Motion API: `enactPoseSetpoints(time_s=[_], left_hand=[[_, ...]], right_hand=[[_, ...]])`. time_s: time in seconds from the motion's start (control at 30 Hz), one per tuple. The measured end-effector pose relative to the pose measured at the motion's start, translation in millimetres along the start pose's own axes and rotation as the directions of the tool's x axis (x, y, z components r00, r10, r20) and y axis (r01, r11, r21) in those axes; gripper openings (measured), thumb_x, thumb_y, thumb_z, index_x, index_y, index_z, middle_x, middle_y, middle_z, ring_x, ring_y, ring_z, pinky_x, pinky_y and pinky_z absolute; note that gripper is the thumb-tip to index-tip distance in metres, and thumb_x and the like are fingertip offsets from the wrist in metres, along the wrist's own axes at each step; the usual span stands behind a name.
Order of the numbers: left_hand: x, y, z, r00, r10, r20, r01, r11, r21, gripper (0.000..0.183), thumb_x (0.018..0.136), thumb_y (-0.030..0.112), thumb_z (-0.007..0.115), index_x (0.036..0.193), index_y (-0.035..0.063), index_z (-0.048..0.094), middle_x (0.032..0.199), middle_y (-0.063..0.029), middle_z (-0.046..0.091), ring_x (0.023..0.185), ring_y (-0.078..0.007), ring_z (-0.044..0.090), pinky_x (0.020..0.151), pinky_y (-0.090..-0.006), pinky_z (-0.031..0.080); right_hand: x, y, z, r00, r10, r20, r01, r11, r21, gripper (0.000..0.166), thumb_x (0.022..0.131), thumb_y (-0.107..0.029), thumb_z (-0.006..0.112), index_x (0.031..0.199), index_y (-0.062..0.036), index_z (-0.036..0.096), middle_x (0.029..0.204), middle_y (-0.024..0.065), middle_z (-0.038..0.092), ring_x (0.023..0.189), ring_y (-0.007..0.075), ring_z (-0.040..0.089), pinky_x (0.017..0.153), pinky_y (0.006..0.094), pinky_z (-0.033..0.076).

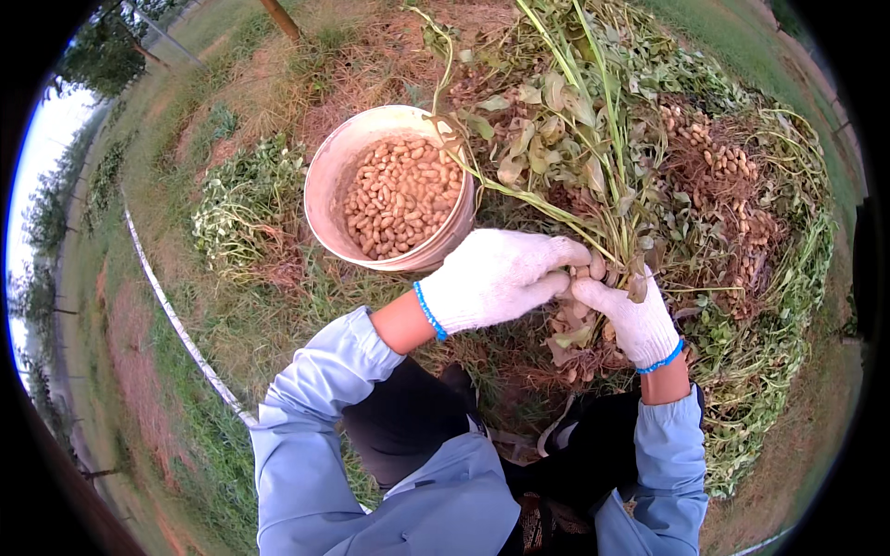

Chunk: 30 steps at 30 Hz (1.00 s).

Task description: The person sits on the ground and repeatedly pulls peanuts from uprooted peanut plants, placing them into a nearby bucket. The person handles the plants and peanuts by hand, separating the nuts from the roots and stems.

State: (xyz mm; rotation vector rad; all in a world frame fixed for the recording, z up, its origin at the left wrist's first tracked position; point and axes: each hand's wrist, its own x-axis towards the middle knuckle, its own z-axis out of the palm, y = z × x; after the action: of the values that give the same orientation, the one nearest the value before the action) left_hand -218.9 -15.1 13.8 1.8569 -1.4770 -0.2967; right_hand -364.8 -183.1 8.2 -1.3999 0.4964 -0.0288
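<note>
My left hand [504, 278], in a white knit glove with a blue cuff, pinches peanut pods [596, 267] between thumb and fingers. My right hand [636, 316], gloved the same way, closes around the stems of an uprooted peanut plant [615, 208], its thumb close to the same pods. Leafy stems rise above both hands, and roots with more pods hang below them. Just beyond my left hand stands a pale plastic bucket [323, 201], partly filled with unshelled peanuts [407, 194]. The right fingers are partly hidden by leaves.
A large heap of pulled peanut plants [737, 174], with roots and pods showing, lies on the right. A smaller pile of plants [243, 201] lies left of the bucket. A white strip [177, 326] crosses the grass at left. A post [281, 19] stands at the top.
</note>
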Motion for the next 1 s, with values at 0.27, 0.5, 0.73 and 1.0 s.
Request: enactPoseSetpoints(time_s=[0.27,0.5,0.73,1.0], left_hand=[[-13,6,-10,0.929,-0.209,0.304,0.264,0.953,-0.151,0.025,0.09,0.023,0.068,0.109,0.0106,0.058,0.081,-0.0104,0.068,0.074,-0.0263,0.07,0.068,-0.0366,0.055],[-43,-50,-78,0.96,-0.264,-0.093,0.279,0.918,0.281,0.017,0.097,0.024,0.054,0.099,0.0092,0.061,0.082,-0.0167,0.066,0.08,-0.0387,0.067,0.073,-0.0448,0.053],[-63,-159,-106,0.917,-0.386,0.098,0.162,0.585,0.795,0.022,0.087,0.017,0.064,0.108,0.0199,0.071,0.107,-0.0115,0.064,0.106,-0.0312,0.063,0.086,-0.0435,0.055],[-66,-239,-60,0.841,-0.368,0.397,-0.211,0.453,0.866,0.013,0.086,0.02,0.064,0.093,0.0172,0.075,0.092,-0.0052,0.069,0.093,-0.0251,0.069,0.078,-0.0391,0.055]], right_hand=[[-2,18,15,1.0,-0.003,-0.005,0.003,1.0,-0.027,0.045,0.08,-0.018,0.086,0.114,-0.0023,0.059,0.088,0.003,0.066,0.069,0.0113,0.061,0.06,0.0263,0.05],[-6,-6,-2,0.963,0.025,-0.269,-0.027,1.0,-0.002,0.032,0.091,-0.03,0.076,0.108,-0.0057,0.063,0.078,0.0015,0.067,0.061,0.0082,0.057,0.052,0.0234,0.041],[0,-7,-14,0.9,0.078,-0.429,0.021,0.975,0.221,0.023,0.093,-0.02,0.075,0.109,-0.0063,0.064,0.078,0.0013,0.063,0.063,0.0105,0.057,0.055,0.0267,0.05],[8,-1,-25,0.883,0.022,-0.468,0.081,0.977,0.198,0.018,0.097,-0.025,0.07,0.097,-0.0074,0.066,0.075,-0.0007,0.061,0.061,0.0096,0.051,0.056,0.0272,0.043]])
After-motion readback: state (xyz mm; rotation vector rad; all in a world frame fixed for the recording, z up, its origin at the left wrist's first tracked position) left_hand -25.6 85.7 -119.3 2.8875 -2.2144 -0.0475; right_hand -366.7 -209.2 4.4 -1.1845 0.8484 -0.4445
